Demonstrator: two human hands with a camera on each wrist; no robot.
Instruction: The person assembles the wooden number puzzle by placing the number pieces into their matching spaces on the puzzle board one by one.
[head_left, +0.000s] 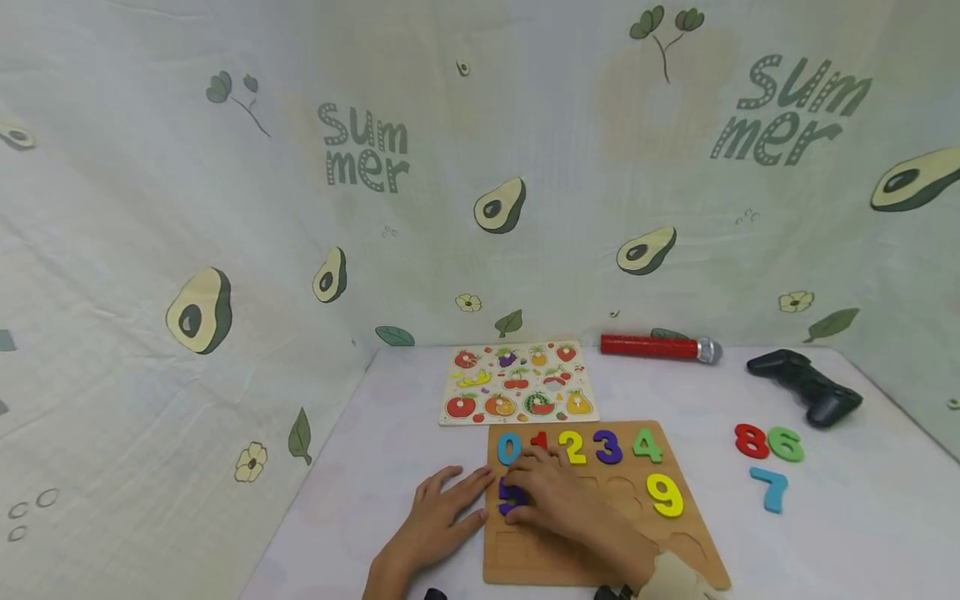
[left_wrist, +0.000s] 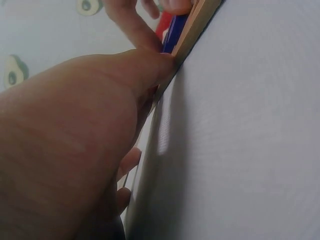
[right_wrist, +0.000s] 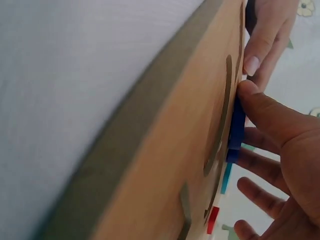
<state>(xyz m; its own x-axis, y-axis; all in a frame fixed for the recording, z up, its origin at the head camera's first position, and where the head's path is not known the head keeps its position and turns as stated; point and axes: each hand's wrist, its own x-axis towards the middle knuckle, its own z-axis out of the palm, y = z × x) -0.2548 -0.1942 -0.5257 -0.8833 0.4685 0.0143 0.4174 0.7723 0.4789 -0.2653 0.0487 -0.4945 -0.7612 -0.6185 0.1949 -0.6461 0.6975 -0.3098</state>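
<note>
A wooden number board (head_left: 540,567) lies on the table, with a purple number 5 (head_left: 510,496) at its left side, in the second row. My right hand (head_left: 551,496) is over the board and holds the 5 between thumb and fingers, as the right wrist view also shows with the number piece (right_wrist: 237,122). My left hand (head_left: 438,521) rests beside the board, its fingertips touching the left edge. Along the top row sit a blue 0 (head_left: 509,448), a partly covered red 1 (head_left: 538,439), a yellow 2 (head_left: 572,447), a purple 3 (head_left: 607,447) and a green 4 (head_left: 647,446). A yellow 9 (head_left: 665,496) sits farther right.
Right of the board lie a red 8 (head_left: 752,442), a green 6 (head_left: 785,444) and a blue 7 (head_left: 770,488). Behind it are a fruit puzzle board (head_left: 491,360), a red microphone (head_left: 648,347) and a black game controller (head_left: 806,385). A printed cloth (head_left: 420,267) hangs around the table.
</note>
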